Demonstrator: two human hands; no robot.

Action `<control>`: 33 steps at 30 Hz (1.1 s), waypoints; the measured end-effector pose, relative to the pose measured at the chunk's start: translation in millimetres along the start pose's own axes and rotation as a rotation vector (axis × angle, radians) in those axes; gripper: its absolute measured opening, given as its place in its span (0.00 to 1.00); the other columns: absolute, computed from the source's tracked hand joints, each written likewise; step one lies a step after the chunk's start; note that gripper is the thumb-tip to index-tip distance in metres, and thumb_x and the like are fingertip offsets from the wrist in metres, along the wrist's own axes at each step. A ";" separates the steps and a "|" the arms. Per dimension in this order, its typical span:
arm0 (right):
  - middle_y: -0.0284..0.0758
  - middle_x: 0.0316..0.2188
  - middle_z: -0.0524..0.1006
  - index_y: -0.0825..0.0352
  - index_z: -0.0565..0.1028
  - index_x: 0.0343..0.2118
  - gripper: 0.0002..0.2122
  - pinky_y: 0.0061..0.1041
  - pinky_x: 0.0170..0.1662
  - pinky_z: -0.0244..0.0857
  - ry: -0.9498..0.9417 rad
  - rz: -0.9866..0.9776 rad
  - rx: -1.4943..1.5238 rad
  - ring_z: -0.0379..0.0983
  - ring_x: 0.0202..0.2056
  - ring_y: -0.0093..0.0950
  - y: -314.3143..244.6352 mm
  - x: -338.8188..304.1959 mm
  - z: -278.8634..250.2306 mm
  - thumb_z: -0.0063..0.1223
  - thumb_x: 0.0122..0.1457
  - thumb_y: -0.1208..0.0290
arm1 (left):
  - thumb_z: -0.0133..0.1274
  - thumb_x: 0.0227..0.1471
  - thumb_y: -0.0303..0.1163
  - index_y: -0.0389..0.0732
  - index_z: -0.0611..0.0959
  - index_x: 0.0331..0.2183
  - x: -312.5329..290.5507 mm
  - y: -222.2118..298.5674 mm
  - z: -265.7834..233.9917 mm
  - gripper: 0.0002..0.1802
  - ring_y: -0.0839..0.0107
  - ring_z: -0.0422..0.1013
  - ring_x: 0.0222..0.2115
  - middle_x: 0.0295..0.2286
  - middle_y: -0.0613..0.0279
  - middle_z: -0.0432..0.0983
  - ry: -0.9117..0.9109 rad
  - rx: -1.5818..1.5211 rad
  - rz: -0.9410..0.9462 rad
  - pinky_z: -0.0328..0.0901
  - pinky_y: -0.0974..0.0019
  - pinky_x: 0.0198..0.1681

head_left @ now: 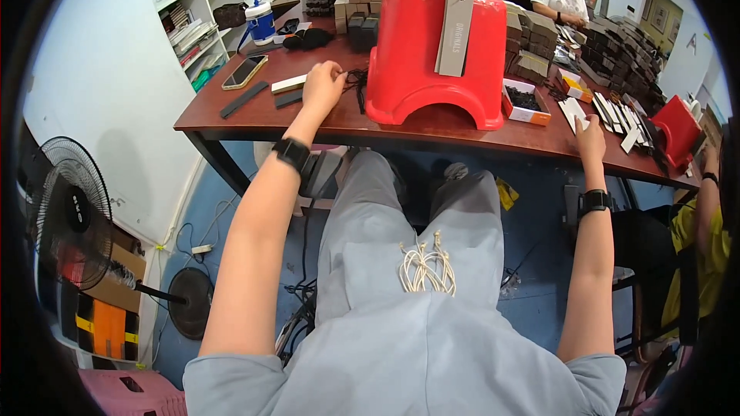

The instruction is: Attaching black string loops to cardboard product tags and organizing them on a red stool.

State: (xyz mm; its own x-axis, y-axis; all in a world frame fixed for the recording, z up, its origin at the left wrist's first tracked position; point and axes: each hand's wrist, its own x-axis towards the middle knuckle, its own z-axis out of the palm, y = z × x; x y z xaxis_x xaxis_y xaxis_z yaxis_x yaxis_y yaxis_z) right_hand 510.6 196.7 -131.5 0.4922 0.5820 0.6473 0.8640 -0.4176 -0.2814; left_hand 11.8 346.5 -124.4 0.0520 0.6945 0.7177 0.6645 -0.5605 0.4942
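My left hand (324, 88) is at the table's near left, fingers pinched at the edge of a small tangle of black cords (356, 82). Just left of it lie a white card strip (290, 84) and two dark grey strips (245, 99). To the right, my right hand (591, 141) is closed on the lower end of a white card tag (571, 112). Between my hands a red plastic stool (408, 54) stands upside-up on the table, with grey hang tags (455, 32) hanging on its front.
The dark red table (208, 112) carries a phone (245, 72), a box of black pieces (526, 102), loose white tags (617, 114) and stacked cartons. A second red stool (677, 131) is at right, beside a person in yellow (705, 246). A fan (73, 212) stands left.
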 end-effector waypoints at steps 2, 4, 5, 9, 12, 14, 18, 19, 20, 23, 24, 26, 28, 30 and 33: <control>0.47 0.28 0.71 0.64 0.64 0.34 0.16 0.37 0.33 0.61 -0.033 0.016 0.033 0.68 0.32 0.44 -15.3 -4.8 -6.0 0.43 0.48 0.56 | 0.52 0.36 0.29 0.39 0.75 0.26 17.2 -3.3 18.7 0.09 0.62 0.67 0.29 0.23 0.59 0.69 -0.014 0.189 0.060 0.62 0.65 0.32; 0.46 0.25 0.72 0.64 0.65 0.35 0.16 0.36 0.31 0.60 0.019 -0.037 0.059 0.68 0.30 0.43 -24.6 -8.4 -6.3 0.42 0.49 0.56 | 0.51 0.35 0.29 0.42 0.76 0.29 26.1 0.4 36.6 0.11 0.60 0.62 0.35 0.28 0.59 0.67 -0.015 0.345 0.189 0.61 0.62 0.35; 0.45 0.24 0.72 0.64 0.65 0.34 0.16 0.36 0.31 0.60 0.032 -0.065 0.097 0.68 0.30 0.42 -29.7 -9.1 -7.7 0.44 0.49 0.57 | 0.49 0.35 0.28 0.44 0.77 0.28 30.5 1.2 40.5 0.11 0.61 0.60 0.38 0.32 0.59 0.66 -0.104 0.403 0.115 0.61 0.61 0.36; 0.42 0.20 0.72 0.65 0.65 0.33 0.15 0.34 0.28 0.61 0.034 -0.126 0.176 0.69 0.25 0.39 -47.5 -11.5 -22.4 0.45 0.48 0.58 | 0.46 0.37 0.28 0.43 0.79 0.23 38.4 -0.9 48.7 0.07 0.61 0.62 0.37 0.31 0.59 0.67 -0.204 0.608 0.064 0.61 0.60 0.36; 0.40 0.16 0.71 0.66 0.66 0.33 0.15 0.33 0.25 0.60 0.038 -0.122 0.224 0.69 0.22 0.37 -51.3 -11.2 -33.4 0.45 0.49 0.59 | 0.47 0.36 0.28 0.42 0.79 0.22 43.0 -1.1 48.3 0.06 0.61 0.63 0.35 0.29 0.59 0.68 -0.183 0.590 0.028 0.62 0.60 0.36; 0.39 0.15 0.71 0.66 0.67 0.33 0.15 0.32 0.24 0.59 0.038 -0.122 0.339 0.69 0.21 0.36 -52.2 -10.2 -37.2 0.45 0.49 0.59 | 0.49 0.35 0.29 0.42 0.79 0.20 46.6 -2.5 45.0 0.05 0.61 0.65 0.33 0.27 0.59 0.70 -0.097 0.478 0.019 0.62 0.61 0.35; 0.38 0.12 0.69 0.67 0.67 0.32 0.14 0.28 0.22 0.58 -0.023 -0.104 0.437 0.67 0.17 0.31 -63.8 -10.3 -38.9 0.46 0.49 0.60 | 0.50 0.36 0.29 0.40 0.79 0.18 64.1 -24.4 30.2 0.05 0.63 0.69 0.22 0.23 0.57 0.73 0.005 0.144 -0.042 0.64 0.64 0.29; 0.38 0.12 0.69 0.67 0.67 0.32 0.14 0.28 0.22 0.58 -0.022 -0.097 0.431 0.67 0.17 0.31 -62.8 -11.1 -39.3 0.46 0.49 0.60 | 0.50 0.37 0.28 0.39 0.79 0.19 70.1 -23.6 29.9 0.05 0.67 0.69 0.21 0.23 0.58 0.73 -0.033 -0.098 -0.137 0.64 0.66 0.27; 0.37 0.12 0.69 0.67 0.67 0.32 0.14 0.27 0.21 0.58 -0.023 -0.085 0.454 0.66 0.16 0.30 -57.3 -12.6 -38.1 0.47 0.49 0.61 | 0.49 0.39 0.28 0.37 0.79 0.20 72.5 -6.7 28.5 0.06 0.70 0.69 0.20 0.23 0.59 0.73 -0.082 -0.342 -0.229 0.64 0.69 0.26; 0.36 0.10 0.68 0.68 0.67 0.31 0.13 0.26 0.20 0.57 -0.023 -0.103 0.502 0.66 0.15 0.28 -60.3 -14.5 -36.7 0.47 0.49 0.62 | 0.43 0.44 0.25 0.32 0.74 0.27 90.1 -6.6 5.1 0.08 0.75 0.68 0.21 0.25 0.58 0.73 -0.213 -0.776 -0.465 0.60 0.78 0.18; 0.36 0.10 0.68 0.68 0.67 0.31 0.13 0.25 0.19 0.56 -0.020 -0.118 0.515 0.65 0.13 0.28 -62.8 -14.6 -36.2 0.47 0.49 0.63 | 0.42 0.44 0.24 0.31 0.73 0.29 96.9 -9.7 -1.7 0.08 0.74 0.68 0.21 0.27 0.56 0.73 -0.244 -0.919 -0.506 0.59 0.78 0.17; 0.36 0.09 0.68 0.68 0.67 0.32 0.12 0.24 0.18 0.56 -0.042 -0.112 0.551 0.64 0.12 0.25 -68.6 -17.1 -40.8 0.47 0.49 0.64 | 0.41 0.47 0.27 0.31 0.71 0.30 112.4 -3.6 -19.0 0.09 0.69 0.69 0.24 0.28 0.50 0.71 -0.216 -1.101 -0.530 0.63 0.75 0.20; 0.35 0.08 0.67 0.68 0.67 0.32 0.12 0.22 0.17 0.55 -0.064 -0.107 0.587 0.63 0.11 0.23 -73.9 -19.3 -46.7 0.47 0.49 0.65 | 0.44 0.46 0.27 0.32 0.71 0.28 128.8 3.8 -38.6 0.07 0.68 0.68 0.24 0.25 0.53 0.71 -0.153 -1.168 -0.464 0.66 0.72 0.25; 0.33 0.07 0.65 0.69 0.67 0.31 0.10 0.20 0.15 0.53 -0.093 -0.081 0.687 0.61 0.09 0.19 -74.5 -20.3 -49.3 0.47 0.49 0.67 | 0.48 0.44 0.28 0.33 0.72 0.25 139.6 23.2 -60.6 0.06 0.70 0.68 0.23 0.21 0.58 0.70 -0.166 -1.123 -0.357 0.67 0.71 0.29; 0.32 0.08 0.66 0.69 0.69 0.28 0.09 0.18 0.15 0.53 -0.086 -0.109 0.697 0.60 0.10 0.17 -80.8 -19.1 -50.0 0.48 0.49 0.67 | 0.54 0.40 0.29 0.37 0.73 0.23 151.5 37.0 -100.7 0.07 0.77 0.65 0.20 0.18 0.66 0.67 -0.238 -0.983 -0.221 0.67 0.74 0.30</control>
State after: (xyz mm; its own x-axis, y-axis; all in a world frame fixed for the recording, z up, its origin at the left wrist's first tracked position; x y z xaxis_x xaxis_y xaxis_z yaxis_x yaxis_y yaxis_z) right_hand 426.1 184.5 -85.7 0.3813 0.6601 0.6472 0.7616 0.1726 -0.6247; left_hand -30.8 385.6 52.0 0.2194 0.8381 0.4995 -0.2195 -0.4564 0.8623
